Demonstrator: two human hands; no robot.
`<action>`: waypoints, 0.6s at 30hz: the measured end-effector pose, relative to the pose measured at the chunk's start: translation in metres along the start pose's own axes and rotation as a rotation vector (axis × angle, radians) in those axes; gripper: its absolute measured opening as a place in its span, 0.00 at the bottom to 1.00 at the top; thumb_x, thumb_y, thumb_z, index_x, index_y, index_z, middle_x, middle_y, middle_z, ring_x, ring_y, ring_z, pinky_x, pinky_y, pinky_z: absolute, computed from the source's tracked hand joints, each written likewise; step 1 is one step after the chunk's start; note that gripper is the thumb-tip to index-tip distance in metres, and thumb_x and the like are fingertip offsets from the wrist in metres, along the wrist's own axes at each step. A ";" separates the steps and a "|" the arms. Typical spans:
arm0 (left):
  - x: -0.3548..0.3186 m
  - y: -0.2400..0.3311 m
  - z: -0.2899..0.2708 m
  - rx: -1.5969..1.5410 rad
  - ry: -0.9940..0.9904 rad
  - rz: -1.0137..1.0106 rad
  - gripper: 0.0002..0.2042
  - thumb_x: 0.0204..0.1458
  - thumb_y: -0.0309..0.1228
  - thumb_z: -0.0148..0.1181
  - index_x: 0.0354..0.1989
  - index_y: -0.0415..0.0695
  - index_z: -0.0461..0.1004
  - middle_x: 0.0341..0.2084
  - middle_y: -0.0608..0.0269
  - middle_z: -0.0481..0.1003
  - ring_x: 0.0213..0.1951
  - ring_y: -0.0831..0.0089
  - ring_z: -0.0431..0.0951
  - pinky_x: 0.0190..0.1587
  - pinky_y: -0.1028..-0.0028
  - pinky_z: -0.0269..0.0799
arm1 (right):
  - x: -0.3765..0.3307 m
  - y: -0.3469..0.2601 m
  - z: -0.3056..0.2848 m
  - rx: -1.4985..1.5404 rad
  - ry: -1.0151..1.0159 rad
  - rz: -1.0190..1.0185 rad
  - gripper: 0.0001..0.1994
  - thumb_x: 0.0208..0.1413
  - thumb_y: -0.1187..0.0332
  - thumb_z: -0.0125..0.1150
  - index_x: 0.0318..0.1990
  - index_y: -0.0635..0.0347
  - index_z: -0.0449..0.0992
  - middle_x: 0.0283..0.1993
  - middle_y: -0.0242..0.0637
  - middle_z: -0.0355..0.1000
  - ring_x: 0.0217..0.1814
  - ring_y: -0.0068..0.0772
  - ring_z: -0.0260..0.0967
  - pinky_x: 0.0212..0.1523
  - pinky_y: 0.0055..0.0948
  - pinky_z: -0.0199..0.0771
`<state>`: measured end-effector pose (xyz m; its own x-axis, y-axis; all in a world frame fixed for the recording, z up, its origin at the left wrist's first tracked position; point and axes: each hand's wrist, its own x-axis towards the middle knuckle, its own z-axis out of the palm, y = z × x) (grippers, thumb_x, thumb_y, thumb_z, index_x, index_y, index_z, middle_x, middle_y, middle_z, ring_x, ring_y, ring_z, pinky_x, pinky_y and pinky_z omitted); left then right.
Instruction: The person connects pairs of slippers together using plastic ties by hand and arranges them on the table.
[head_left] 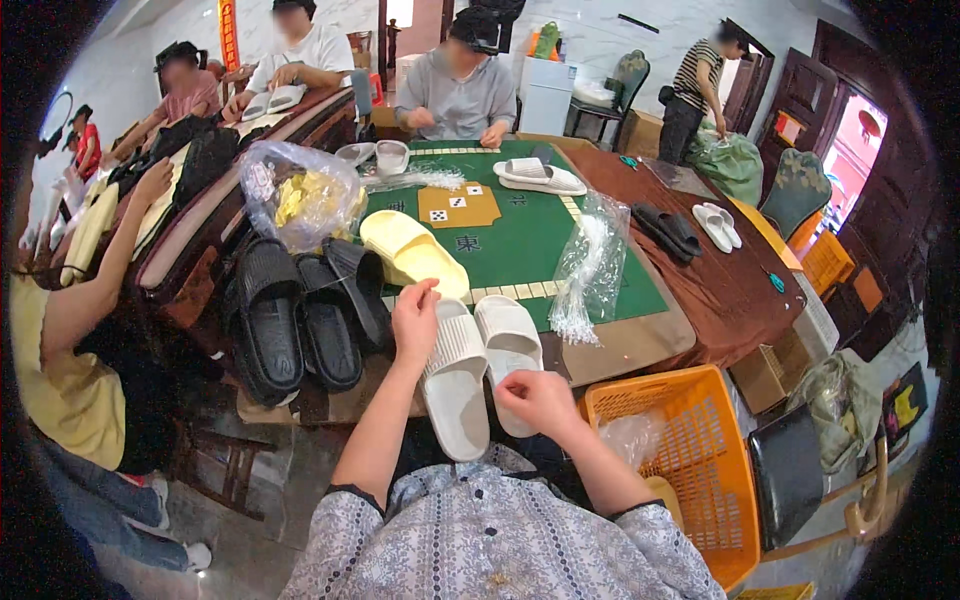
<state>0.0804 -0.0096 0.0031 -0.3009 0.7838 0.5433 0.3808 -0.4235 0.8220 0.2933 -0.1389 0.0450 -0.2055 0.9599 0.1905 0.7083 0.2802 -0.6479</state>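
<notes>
A pair of white slide slippers lies at the table's near edge, toes pointing away: a left slipper (458, 400) and a right slipper (512, 345). My left hand (415, 325) is raised beside the left slipper's strap, its thumb and fingertips pinched together. Over the heel half of the right slipper, my right hand (540, 402) has its fingers curled closed. Anything in either pinch is too small to make out. Just beyond my left hand rests a yellow slipper (412, 250). A clear bag of thin white plastic strings (590, 275) lies to the right.
Black slippers (268, 325) stand at my left, below a clear bag with yellow contents (300, 200). An orange crate (700, 450) is at my right. A green game mat (500, 240) covers the table; a person in grey (455, 95) sits across. More white slippers (540, 177) lie farther off.
</notes>
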 end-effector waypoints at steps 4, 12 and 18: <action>0.001 -0.004 0.005 -0.392 -0.145 -0.414 0.12 0.58 0.26 0.52 0.49 0.36 0.73 0.29 0.64 0.75 0.24 0.76 0.75 0.32 0.77 0.73 | -0.020 0.017 -0.048 0.046 0.050 0.062 0.10 0.48 0.61 0.63 0.31 0.57 0.81 0.26 0.38 0.77 0.28 0.35 0.77 0.31 0.32 0.75; -0.018 -0.040 0.016 0.090 -0.133 -0.162 0.10 0.54 0.26 0.53 0.41 0.40 0.78 0.34 0.50 0.75 0.39 0.54 0.76 0.43 0.64 0.71 | -0.055 0.051 -0.105 0.334 0.283 0.206 0.07 0.51 0.70 0.65 0.31 0.67 0.78 0.24 0.26 0.73 0.26 0.13 0.68 0.28 0.17 0.67; -0.020 -0.023 0.015 0.204 -0.126 -0.031 0.08 0.54 0.26 0.54 0.39 0.41 0.78 0.34 0.51 0.74 0.40 0.52 0.75 0.44 0.61 0.71 | -0.037 0.052 -0.081 1.038 0.348 0.009 0.00 0.55 0.75 0.59 0.33 0.60 0.74 0.34 0.34 0.75 0.31 0.17 0.68 0.29 0.16 0.65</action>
<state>0.0909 -0.0082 -0.0293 -0.2087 0.8507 0.4824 0.5456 -0.3081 0.7793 0.3926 -0.1605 0.0643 0.1148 0.9546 0.2747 -0.2386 0.2949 -0.9252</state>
